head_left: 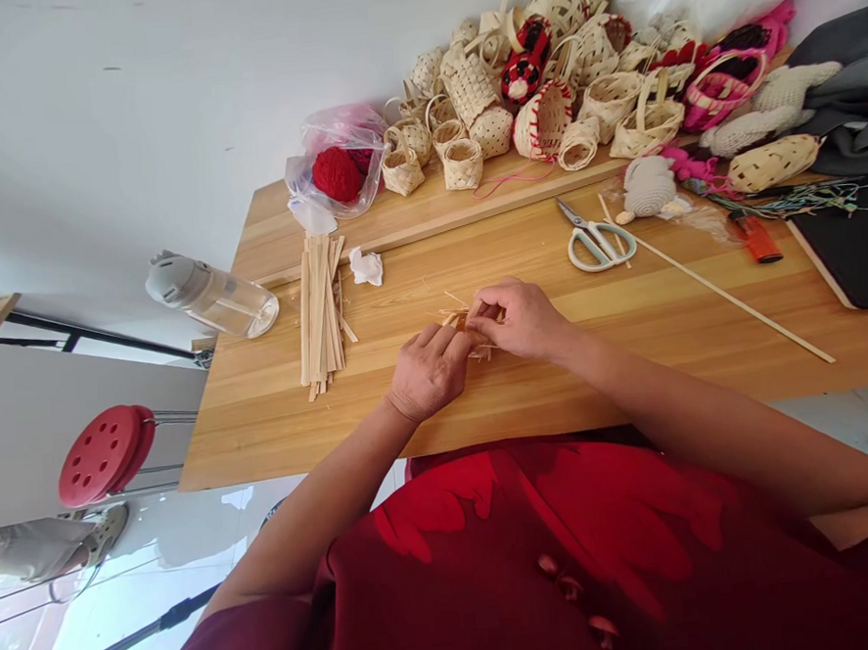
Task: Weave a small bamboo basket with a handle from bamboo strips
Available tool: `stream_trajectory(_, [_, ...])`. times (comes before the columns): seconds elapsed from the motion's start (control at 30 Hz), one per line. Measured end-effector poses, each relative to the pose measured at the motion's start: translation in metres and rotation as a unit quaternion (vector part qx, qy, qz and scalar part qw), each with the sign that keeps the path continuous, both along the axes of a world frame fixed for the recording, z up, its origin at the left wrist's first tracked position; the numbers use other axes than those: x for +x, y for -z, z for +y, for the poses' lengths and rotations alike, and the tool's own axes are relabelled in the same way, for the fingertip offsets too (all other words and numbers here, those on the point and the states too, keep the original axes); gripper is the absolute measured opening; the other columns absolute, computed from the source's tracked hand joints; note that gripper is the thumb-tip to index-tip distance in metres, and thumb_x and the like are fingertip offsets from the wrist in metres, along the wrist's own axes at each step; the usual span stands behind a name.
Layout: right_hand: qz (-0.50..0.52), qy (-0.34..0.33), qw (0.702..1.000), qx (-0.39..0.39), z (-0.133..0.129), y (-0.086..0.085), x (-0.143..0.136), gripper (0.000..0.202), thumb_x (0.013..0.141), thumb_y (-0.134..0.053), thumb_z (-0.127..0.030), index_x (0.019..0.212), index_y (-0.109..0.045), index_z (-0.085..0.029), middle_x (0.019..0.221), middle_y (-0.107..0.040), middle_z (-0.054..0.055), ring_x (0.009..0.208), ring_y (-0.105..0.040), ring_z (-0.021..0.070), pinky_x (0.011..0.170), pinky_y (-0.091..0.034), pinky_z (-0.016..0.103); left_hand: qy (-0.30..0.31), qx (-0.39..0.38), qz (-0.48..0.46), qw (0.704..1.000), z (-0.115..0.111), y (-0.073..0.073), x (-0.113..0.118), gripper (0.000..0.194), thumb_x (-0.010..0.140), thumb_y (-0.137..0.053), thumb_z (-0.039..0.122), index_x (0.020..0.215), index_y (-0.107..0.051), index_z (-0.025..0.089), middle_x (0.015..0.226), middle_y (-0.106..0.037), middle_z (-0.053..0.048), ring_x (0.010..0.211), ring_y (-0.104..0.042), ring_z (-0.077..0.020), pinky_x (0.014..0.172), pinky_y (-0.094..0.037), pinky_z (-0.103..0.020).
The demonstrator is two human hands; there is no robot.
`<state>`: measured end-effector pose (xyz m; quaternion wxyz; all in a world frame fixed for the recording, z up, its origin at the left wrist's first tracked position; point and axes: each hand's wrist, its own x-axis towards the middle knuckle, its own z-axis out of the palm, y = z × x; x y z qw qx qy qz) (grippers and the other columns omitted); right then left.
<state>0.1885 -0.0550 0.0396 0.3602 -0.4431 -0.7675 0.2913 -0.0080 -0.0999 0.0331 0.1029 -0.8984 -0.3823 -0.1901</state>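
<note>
Near the middle of the wooden table, my left hand (433, 366) and my right hand (516, 318) meet over a small bundle of thin pale strips (449, 316). The left fingers curl closed around the strips from the left. On the right, thumb and fingertips pinch together at the same bundle. Most of it is hidden under my hands, so its exact shape does not show; fine ends stick out at the top and bottom. A stack of flat wooden strips (320, 312) lies to the left, and green-handled scissors (596, 239) rest beyond my right hand.
Woven baskets (462, 163) and crocheted toys crowd the table's back edge. A bag with red yarn (337, 176) sits at back left, near a water bottle (212, 293). Rightward lie a long thin stick (733, 297), an orange lighter (756, 237) and a black tablet-like object (860, 250).
</note>
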Motion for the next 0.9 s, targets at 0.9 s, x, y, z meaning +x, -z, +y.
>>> stream_trajectory(0.9, [0.069, -0.004, 0.992, -0.106, 0.004, 0.009, 0.003, 0.040, 0.086, -0.061, -0.048, 0.059, -0.058, -0.019, 0.057, -0.044, -0.003, 0.059, -0.038, 0.0117, 0.059, -0.029, 0.029, -0.040, -0.020, -0.170, 0.984, -0.007, -0.001, 0.016, 0.013, 0.090, -0.058, 0.015, 0.078, -0.055, 0.020, 0.076, -0.063, -0.004, 0.077, -0.059, -0.0192, 0.072, -0.051, -0.032])
